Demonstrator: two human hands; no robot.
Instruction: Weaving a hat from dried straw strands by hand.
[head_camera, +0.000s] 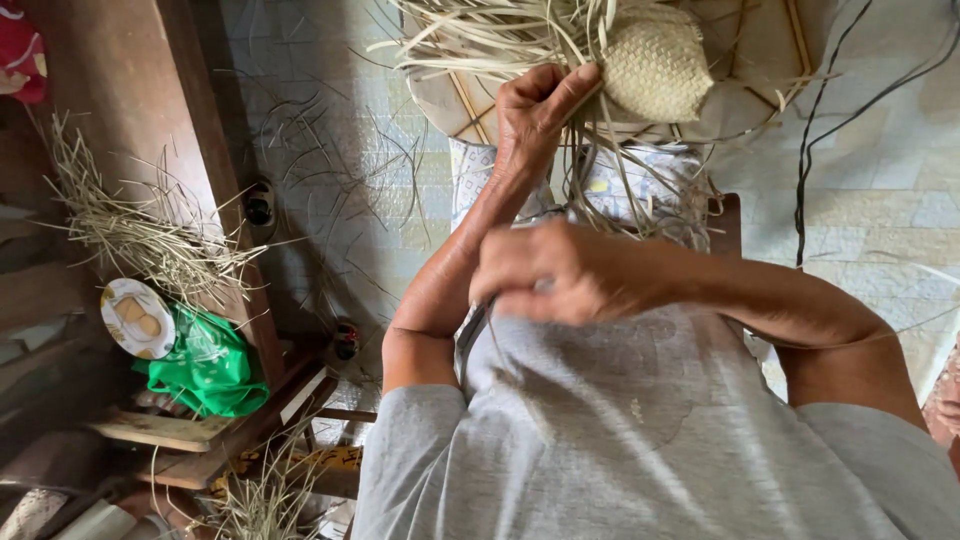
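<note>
Woven straw basket sits at about one o'clock from the middle of my view, a small rounded piece of pale plaited strips, resting on a round board that lies across my lap. Loose straw strips fan out from it toward eleven and twelve o'clock, and more hang down from it toward six o'clock over my patterned trousers.

My left hand reaches up to twelve o'clock and is closed on a few of those strips just at the basket's nine o'clock side, thumb laid along them and touching the weave. My right hand is near the centre, crossed in front of my grey shirt, fingers curled in tight; it is blurred, and I cannot tell what, if anything, it pinches.

Off at nine o'clock a heap of dry straw lies on a wooden bench. Below it, at about eight o'clock, a round plate rests touching a crumpled green bag. A black cable trails over the tiled floor at two o'clock
</note>
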